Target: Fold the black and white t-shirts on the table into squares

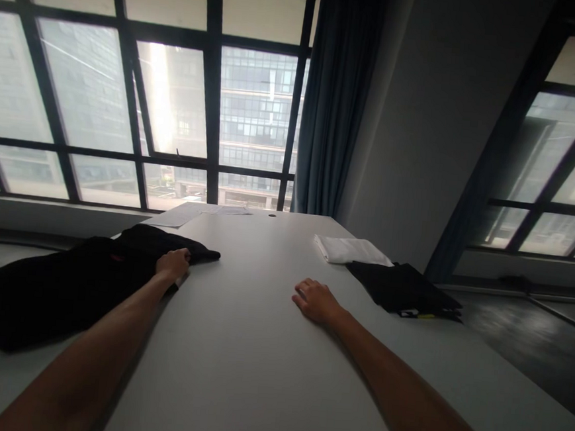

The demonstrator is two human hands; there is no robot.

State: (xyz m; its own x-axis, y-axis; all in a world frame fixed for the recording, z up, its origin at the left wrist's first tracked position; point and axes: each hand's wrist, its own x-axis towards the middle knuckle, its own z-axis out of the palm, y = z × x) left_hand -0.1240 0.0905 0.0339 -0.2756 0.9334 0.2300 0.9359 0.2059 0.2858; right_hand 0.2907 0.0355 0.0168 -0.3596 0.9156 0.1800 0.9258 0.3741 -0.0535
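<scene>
A black shirt (70, 285) lies spread on the left of the white table (250, 365), with a sleeve-like end pointing right and a small red mark on its front. My left hand (173, 263) is closed on the shirt's near right edge, its fingertips partly hidden. My right hand (316, 301) rests on the tabletop, fingers loosely bent and slightly apart, holding nothing. To its right is a folded black cloth stack (406, 290) with small white and yellow bits at its near edge. A folded white cloth (352, 250) sits just behind that stack, touching or nearly touching it.
White paper sheets (180, 216) lie at the table's far left, close to a small dark round hole (272, 215). Beyond the table are windows, one tilted open, and a blue curtain (330, 112). Grey floor (531, 341) shows past the right edge.
</scene>
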